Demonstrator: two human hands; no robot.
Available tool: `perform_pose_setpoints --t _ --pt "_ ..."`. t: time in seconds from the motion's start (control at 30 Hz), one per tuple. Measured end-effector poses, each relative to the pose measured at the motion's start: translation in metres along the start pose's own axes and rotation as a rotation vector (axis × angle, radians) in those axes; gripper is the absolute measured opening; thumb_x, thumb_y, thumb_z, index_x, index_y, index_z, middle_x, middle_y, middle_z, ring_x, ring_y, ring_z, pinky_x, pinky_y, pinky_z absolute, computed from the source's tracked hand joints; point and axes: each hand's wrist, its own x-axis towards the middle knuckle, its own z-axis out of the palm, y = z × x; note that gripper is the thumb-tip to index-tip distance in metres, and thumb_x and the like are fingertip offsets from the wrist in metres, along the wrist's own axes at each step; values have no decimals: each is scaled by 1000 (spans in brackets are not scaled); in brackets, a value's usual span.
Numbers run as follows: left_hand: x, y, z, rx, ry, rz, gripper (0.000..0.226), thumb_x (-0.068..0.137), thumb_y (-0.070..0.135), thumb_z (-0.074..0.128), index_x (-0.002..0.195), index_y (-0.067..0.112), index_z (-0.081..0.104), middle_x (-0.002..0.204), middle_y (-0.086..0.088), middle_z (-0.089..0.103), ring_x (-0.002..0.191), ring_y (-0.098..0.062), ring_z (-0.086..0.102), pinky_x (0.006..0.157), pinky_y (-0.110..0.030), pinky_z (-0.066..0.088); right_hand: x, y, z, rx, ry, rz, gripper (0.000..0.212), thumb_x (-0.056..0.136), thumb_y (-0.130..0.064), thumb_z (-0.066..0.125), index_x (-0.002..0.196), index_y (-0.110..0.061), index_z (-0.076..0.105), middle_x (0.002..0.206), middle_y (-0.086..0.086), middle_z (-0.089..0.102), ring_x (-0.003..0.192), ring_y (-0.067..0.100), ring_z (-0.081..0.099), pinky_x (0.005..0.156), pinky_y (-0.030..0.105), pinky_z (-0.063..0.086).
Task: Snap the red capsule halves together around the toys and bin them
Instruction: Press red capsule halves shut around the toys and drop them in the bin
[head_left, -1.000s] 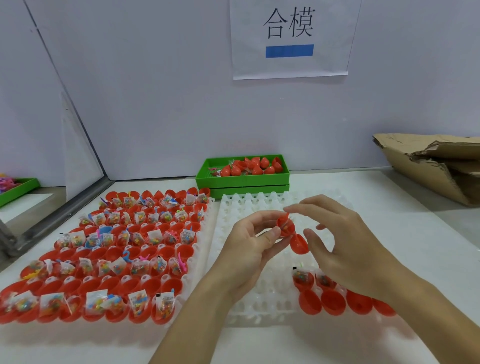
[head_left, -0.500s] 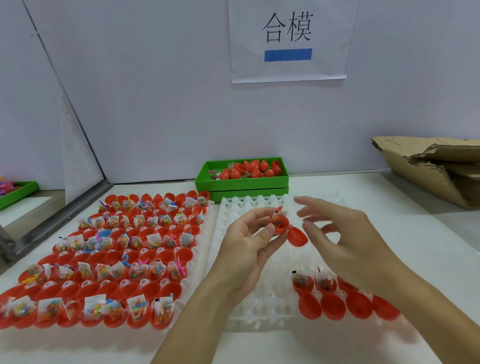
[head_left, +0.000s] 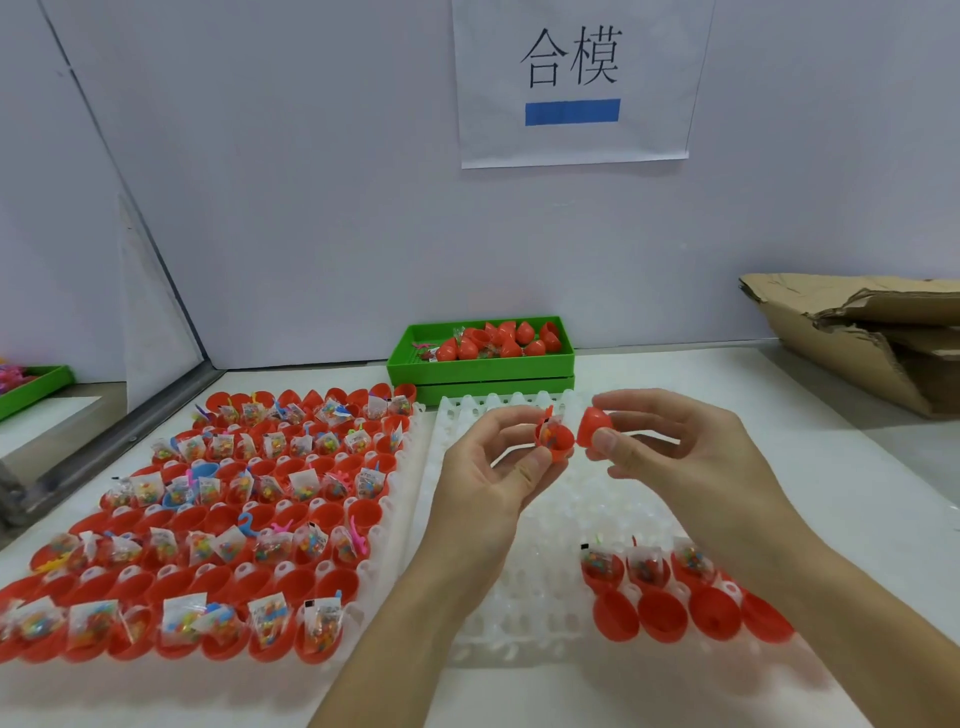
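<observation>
We are pinching the toy-filled half in our left hand and the empty cap half in our right hand, the two just apart above the white tray. To close it well, we are judging that the packet needs tucking below the rim and the edges meeting squarely before squeezing. The green bin is waiting behind, already holding finished capsules
</observation>
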Motion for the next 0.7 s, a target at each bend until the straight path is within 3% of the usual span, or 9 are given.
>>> perform_pose_setpoints --t 0.1,0.27,0.7 --pt "0 -2 -1 71 -8 25 27 93 -10 57 105 11 68 100 -10 73 100 -26 72 85 -27 57 -1 1 1 -6 -25 -8 27 81 -10 79 96 -31 74 92 -9 77 80 11 74 66 17 55" --pt "0 -2 -2 229 -51 83 23 88 -1 69 105 15 69 103 -7 73 102 -25 69 95 -40 56 -1 5 3 -96 5 -5 26 83 -11 78 97 -33 73 92 -13 75 80 11 74 71 24 56" --pt "-1 -2 -1 224 -10 86 13 93 6 67 96 16 74 94 -5 75 93 -24 73 89 -38 59 -2 4 3 -33 -20 -7 25 87 -2 72 101 -23 73 91 -8 76 80 14 76 74 19 58"
